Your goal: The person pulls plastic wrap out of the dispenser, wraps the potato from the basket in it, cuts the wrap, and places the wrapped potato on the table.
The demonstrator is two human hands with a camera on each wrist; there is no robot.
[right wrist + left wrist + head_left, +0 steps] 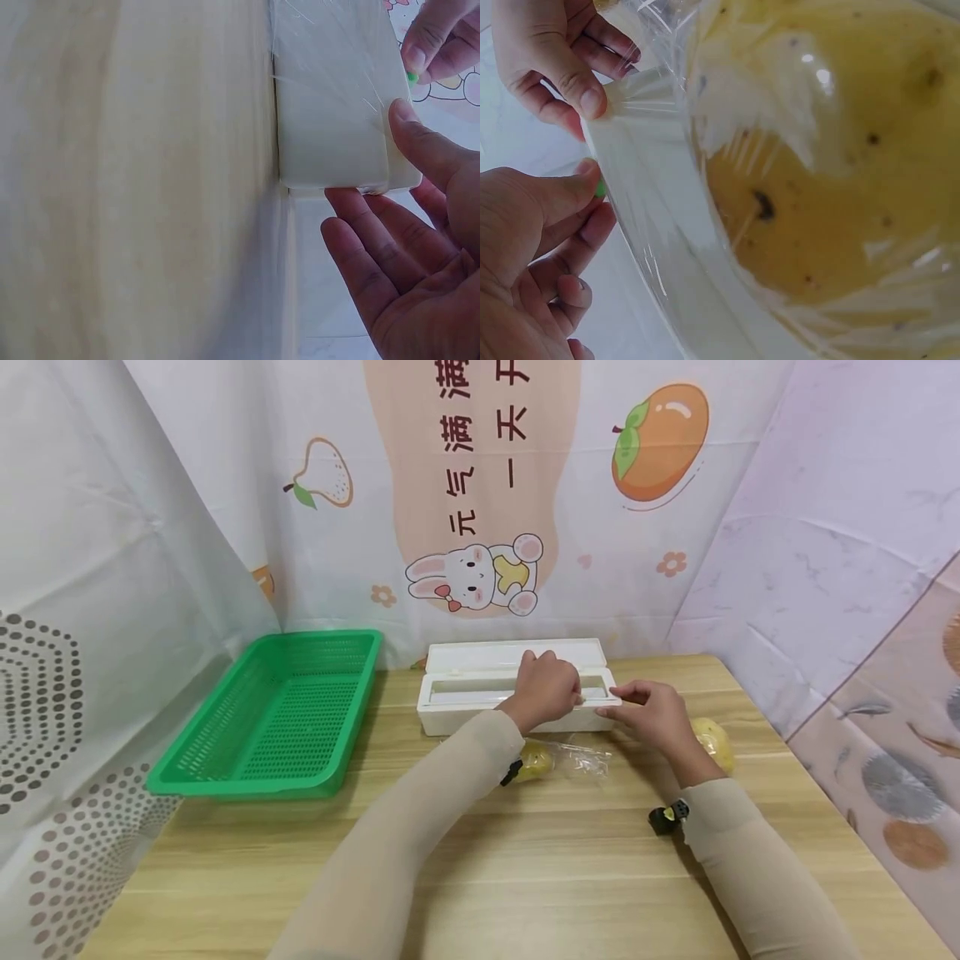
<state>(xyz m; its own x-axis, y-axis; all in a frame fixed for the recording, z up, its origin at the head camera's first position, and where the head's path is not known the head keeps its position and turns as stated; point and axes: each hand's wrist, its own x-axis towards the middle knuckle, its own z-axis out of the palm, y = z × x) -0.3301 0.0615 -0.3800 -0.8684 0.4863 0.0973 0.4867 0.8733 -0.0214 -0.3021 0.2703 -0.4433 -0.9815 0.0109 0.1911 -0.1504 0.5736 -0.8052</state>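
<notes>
A white plastic-wrap dispenser box [465, 722] stands on the table with its lid raised at the back. My left hand [546, 687] reaches over its front edge and pinches a small green slider [600, 189] between thumb and fingers. At the box's right end, my right hand [651, 717] grips the corner, thumb on the edge and fingers against the end. Clear plastic wrap [587, 762] hangs down the front of the box. Under my left wrist lies a yellow fruit [536, 761] with dark specks, covered by wrap in the left wrist view.
A second yellow fruit [712, 743] sits to the right, partly behind my right wrist. At the left of the wooden table [540, 877] stands a green plastic basket [255, 787]. A printed curtain [330, 577] hangs right behind the box.
</notes>
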